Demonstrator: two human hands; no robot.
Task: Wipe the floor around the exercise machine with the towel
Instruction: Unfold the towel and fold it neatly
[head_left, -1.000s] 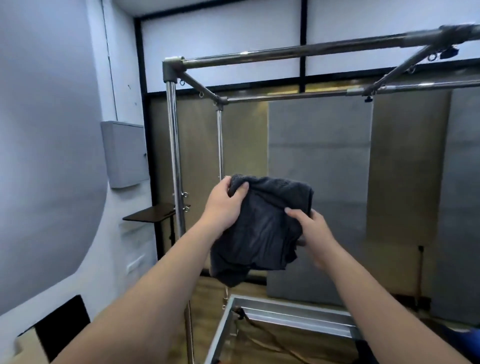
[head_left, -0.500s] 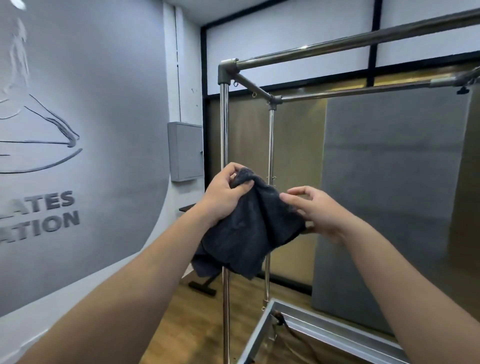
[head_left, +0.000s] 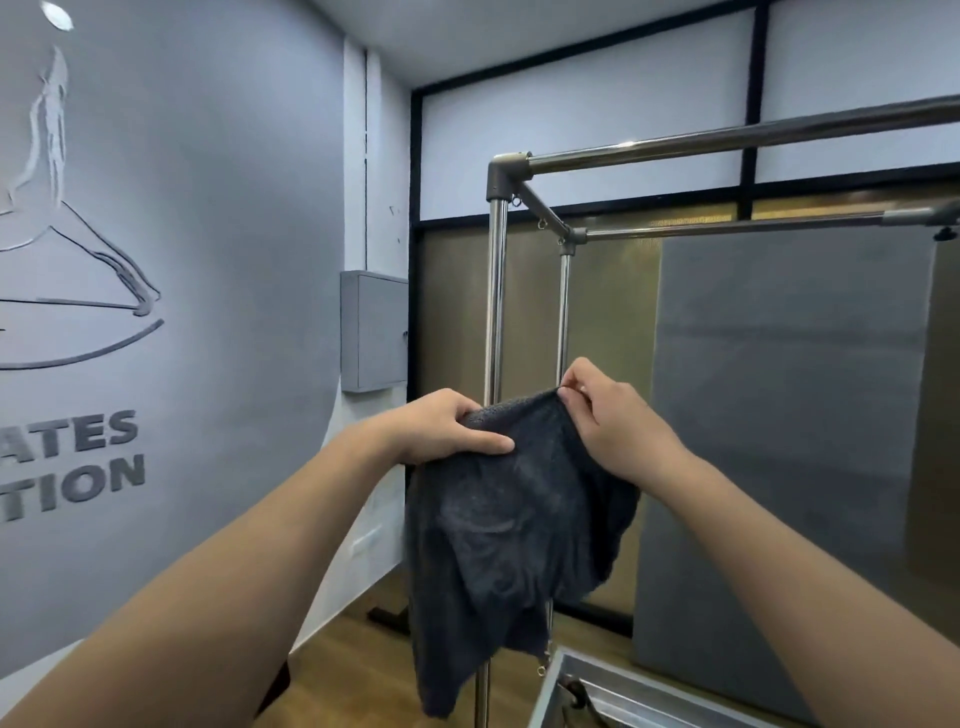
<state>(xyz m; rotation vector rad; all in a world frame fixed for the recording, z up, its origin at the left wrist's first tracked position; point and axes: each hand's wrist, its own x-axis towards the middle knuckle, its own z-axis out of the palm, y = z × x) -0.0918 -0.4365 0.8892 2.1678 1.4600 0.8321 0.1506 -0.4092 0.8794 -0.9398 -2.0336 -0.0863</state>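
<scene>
A dark grey towel (head_left: 509, 540) hangs in front of me at chest height, held by both hands. My left hand (head_left: 447, 428) grips its upper left edge. My right hand (head_left: 613, 421) pinches the upper right corner between thumb and fingers. The cloth drapes down loosely below both hands. Behind it stands the exercise machine, a chrome tube frame (head_left: 496, 291) with overhead bars and a metal base frame (head_left: 597, 686) at the bottom right. A strip of wooden floor (head_left: 358, 670) shows to the left of the frame.
A grey wall with raised lettering (head_left: 72, 457) runs along the left. A grey metal box (head_left: 371, 330) is mounted on the wall near the corner. A grey panel (head_left: 789, 441) leans against the back partition behind the frame.
The towel has been opened out and now hangs longer. My right hand went from open beside the towel to pinching its top corner. The view has shifted left.
</scene>
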